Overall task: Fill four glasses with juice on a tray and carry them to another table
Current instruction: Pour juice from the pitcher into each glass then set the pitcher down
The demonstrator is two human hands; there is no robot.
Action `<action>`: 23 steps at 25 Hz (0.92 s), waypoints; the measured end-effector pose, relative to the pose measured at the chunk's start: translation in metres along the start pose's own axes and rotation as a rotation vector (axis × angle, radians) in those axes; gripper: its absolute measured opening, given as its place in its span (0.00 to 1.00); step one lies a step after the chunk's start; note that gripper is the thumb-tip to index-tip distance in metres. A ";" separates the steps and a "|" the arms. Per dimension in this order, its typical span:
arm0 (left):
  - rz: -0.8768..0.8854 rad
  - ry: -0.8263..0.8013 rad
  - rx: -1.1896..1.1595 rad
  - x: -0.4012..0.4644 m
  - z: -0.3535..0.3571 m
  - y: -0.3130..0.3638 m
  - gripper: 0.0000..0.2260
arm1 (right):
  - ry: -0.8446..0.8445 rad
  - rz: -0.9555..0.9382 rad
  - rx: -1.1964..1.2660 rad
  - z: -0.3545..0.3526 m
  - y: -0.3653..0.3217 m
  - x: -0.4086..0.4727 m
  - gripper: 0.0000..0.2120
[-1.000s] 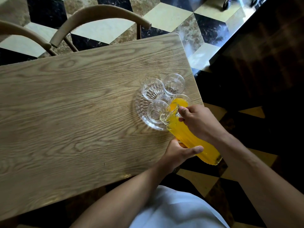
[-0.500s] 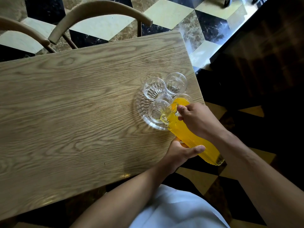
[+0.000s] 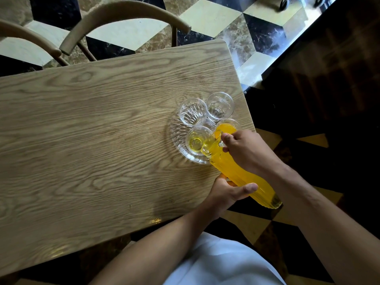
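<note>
A round cut-glass tray (image 3: pixel 177 134) sits near the right end of the wooden table (image 3: pixel 92 130) with four glasses on it. The near right glass (image 3: pixel 227 126) holds orange juice. The near left glass (image 3: pixel 197 140) has a little yellow juice at its bottom. The two far glasses (image 3: pixel 192 111) (image 3: pixel 220 105) are empty. A ribbed glass jug of orange juice (image 3: pixel 240 173) is tilted, its mouth over the near left glass. My right hand (image 3: pixel 248 150) grips the jug near its neck. My left hand (image 3: pixel 228 192) holds it from beneath, lower down.
Two curved wooden chair backs (image 3: pixel 123 13) (image 3: pixel 26 38) stand beyond the table's far edge. The floor is patterned black, cream and brown tile. A dark glossy cabinet (image 3: pixel 329 79) fills the right side. The tray lies close to the table's right edge.
Juice has started to collect in the near left glass. The jug and both hands have kept nearly the same pose; the view shifted slightly.
</note>
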State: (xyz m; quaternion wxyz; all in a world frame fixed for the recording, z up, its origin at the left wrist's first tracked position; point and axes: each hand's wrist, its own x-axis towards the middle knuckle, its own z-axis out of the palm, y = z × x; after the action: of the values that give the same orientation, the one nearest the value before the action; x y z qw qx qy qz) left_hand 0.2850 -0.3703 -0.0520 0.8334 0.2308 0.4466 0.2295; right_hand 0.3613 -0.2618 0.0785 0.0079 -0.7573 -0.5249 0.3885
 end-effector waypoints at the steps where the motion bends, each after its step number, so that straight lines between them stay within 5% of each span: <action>1: -0.001 0.001 -0.006 0.000 0.000 0.000 0.34 | -0.001 0.000 -0.003 0.000 -0.001 0.000 0.26; 12: -0.005 0.021 -0.019 0.000 0.002 0.003 0.41 | -0.018 -0.016 -0.030 -0.001 -0.008 0.002 0.28; 18: -0.002 -0.007 -0.029 -0.004 0.003 0.006 0.26 | -0.044 -0.010 -0.039 -0.002 -0.011 0.001 0.29; 23: -0.015 -0.006 -0.044 -0.006 0.002 0.007 0.23 | -0.049 -0.003 -0.048 -0.003 -0.015 0.000 0.29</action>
State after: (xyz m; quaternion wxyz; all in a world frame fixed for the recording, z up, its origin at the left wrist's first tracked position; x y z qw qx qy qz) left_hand 0.2830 -0.3682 -0.0429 0.8413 0.2100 0.4406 0.2323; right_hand 0.3514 -0.2540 0.0863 -0.0224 -0.7468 -0.5352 0.3942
